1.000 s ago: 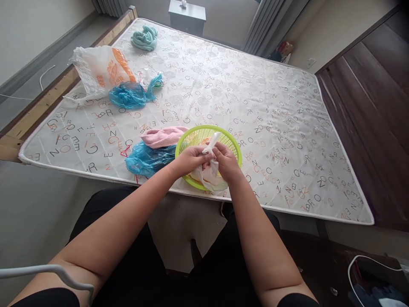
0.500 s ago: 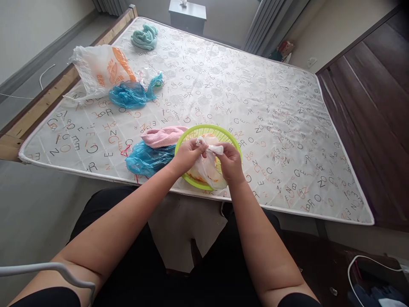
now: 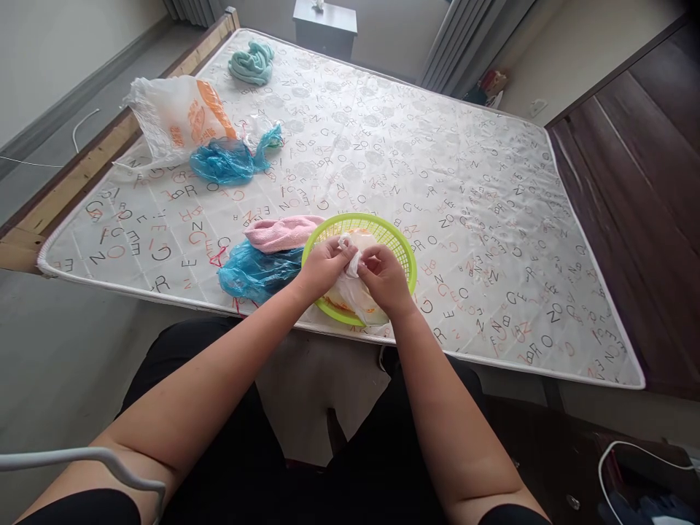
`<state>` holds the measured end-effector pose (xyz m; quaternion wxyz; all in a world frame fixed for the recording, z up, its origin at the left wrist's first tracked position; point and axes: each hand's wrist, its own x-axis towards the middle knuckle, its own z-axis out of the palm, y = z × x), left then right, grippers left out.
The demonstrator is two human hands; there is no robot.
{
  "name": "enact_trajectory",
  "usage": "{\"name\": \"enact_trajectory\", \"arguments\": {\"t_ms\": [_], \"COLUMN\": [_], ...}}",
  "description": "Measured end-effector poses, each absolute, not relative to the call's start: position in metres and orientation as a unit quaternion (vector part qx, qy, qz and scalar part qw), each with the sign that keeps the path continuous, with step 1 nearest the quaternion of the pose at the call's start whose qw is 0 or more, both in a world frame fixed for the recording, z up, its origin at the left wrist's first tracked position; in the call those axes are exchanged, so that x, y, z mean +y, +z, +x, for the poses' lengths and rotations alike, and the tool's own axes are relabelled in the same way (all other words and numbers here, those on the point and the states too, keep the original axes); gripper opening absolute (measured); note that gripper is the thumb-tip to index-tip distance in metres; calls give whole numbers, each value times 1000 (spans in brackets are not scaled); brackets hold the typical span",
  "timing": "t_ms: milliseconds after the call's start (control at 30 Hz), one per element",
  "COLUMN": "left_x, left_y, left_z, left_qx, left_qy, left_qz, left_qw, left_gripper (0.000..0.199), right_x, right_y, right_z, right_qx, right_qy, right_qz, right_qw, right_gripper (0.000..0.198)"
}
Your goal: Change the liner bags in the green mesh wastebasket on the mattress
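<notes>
Over a lime-green plastic basket (image 3: 409, 255), both my hands grip the gathered top of a thin white plastic bag (image 3: 354, 290). My left hand (image 3: 327, 266) is closed, pinching the bunched plastic between thumb and fingers. My right hand (image 3: 387, 278) pinches the same bunch from the other side, fingers curled. Below them the rest of the bag hangs inside the basket, with orange markings or contents showing through; which of these I cannot tell. A pink cloth (image 3: 283, 233) and a crumpled blue plastic bag (image 3: 254, 271) lie against the basket's left side.
The basket stands near the front edge of a letter-printed mattress (image 3: 470, 219). Farther back left lie a white-and-orange plastic bag (image 3: 175, 120), another blue bag (image 3: 224, 162) and a green cloth (image 3: 251, 64). A wooden bed rail (image 3: 82, 179) runs along the left; a dark headboard (image 3: 628, 168) stands at right.
A twisted white end of the bag that stuck out toward my right hand no longer shows. My right hand has shifted slightly left, closer to my left hand, with its fingers more curled.
</notes>
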<state>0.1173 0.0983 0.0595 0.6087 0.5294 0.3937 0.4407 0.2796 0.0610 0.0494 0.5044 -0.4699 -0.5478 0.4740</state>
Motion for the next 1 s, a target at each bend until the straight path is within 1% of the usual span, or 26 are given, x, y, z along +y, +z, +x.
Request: {"name": "enact_trajectory", "arguments": {"t_ms": [100,200,433,600,700,800,1000], "left_x": [99,98,97,97,98,98,96], "left_y": [58,57,61,62,63,64,64], "left_z": [117,117,116,115,115,114,115], "left_qx": [381,375,379,383,377,378,376], "left_qy": [442,430,401,390,390,389,382], "left_qz": [526,534,565,566,566,571,580], "left_qw": [619,624,614,618,620,616,613], "left_gripper": [38,36,36,35,31,28,28], "right_x": [61,61,64,65,65,64,63], "right_y": [50,50,45,44,44,44,48], "right_z": [280,282,285,287,287,287,286], "right_qx": [-515,-507,-517,-540,-548,-547,-529], "right_qy": [523,543,503,471,456,453,463], "right_qz": [-453,-450,-478,-480,-483,-486,-491], "right_qw": [506,496,501,505,508,509,515], "right_gripper": [36,38,40,34,29,29,29]}}
